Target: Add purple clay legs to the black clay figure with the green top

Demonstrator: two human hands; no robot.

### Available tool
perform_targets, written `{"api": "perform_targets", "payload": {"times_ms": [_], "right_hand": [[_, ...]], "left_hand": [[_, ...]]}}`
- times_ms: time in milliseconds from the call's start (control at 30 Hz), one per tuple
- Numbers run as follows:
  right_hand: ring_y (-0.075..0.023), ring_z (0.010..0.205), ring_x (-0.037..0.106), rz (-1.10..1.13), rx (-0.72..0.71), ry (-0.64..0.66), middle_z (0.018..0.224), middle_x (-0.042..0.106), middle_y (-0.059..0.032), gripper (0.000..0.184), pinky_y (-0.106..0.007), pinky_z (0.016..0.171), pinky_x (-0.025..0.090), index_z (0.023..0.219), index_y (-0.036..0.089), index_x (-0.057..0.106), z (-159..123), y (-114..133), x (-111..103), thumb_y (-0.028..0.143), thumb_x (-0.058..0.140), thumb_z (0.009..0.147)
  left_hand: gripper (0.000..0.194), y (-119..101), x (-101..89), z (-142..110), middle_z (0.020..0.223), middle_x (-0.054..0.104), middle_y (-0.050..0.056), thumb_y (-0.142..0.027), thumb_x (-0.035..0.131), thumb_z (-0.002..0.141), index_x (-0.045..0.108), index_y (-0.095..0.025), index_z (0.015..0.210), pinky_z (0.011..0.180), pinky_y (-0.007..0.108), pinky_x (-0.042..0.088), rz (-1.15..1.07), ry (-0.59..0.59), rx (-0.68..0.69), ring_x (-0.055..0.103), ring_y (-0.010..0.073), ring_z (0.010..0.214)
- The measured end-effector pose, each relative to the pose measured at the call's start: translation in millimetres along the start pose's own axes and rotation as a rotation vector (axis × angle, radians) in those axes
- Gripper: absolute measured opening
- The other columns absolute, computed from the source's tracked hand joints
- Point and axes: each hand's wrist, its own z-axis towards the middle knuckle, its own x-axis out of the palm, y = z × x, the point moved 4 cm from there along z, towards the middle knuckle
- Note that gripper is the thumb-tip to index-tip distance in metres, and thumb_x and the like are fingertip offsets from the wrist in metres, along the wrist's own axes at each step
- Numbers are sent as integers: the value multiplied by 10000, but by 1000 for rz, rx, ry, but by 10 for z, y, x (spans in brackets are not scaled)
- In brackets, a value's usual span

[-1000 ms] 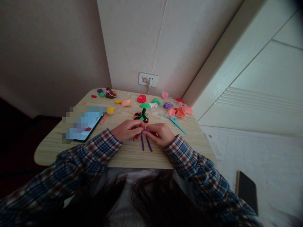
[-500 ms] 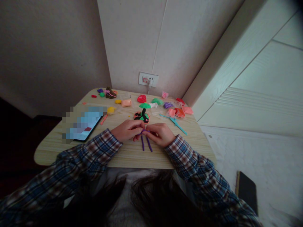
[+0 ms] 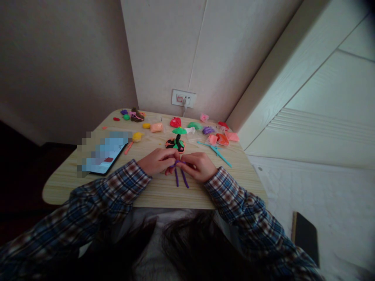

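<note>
Near the middle of the table, my left hand [image 3: 158, 161] and my right hand [image 3: 197, 165] meet fingertip to fingertip. Both pinch a purple clay strip [image 3: 177, 162], whose ends are hidden by the fingers. Two thin purple clay rolls [image 3: 184, 178] extend toward me just below; whether they join the pinched strip I cannot tell. Right behind my hands stands a small clay figure [image 3: 177, 141], with a black base trimmed in orange, a black stem and a green top.
A phone [image 3: 107, 156] lies at the left of the table [image 3: 164, 199]. Bagged clay lumps, such as a red one [image 3: 175, 122], are scattered along the back. Teal modelling tools [image 3: 220, 155] rest at the right. Beside the table, a dark phone [image 3: 306, 236] lies on white bedding.
Both hands stay in almost the same place. A little more of the purple strip shows between the fingertips.
</note>
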Motion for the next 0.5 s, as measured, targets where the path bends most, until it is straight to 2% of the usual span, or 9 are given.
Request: {"api": "perform_targets", "payload": {"times_ms": [500], "right_hand": [[-89, 509, 427, -10, 0, -22, 576, 518, 6, 327, -197, 529, 312, 776, 163, 581, -4, -11, -10, 367, 362, 908]], "left_hand": [[164, -9, -8, 6, 510, 518, -45, -264, 393, 818, 467, -143, 735, 403, 150, 376, 42, -13, 17, 454, 58, 406]]}}
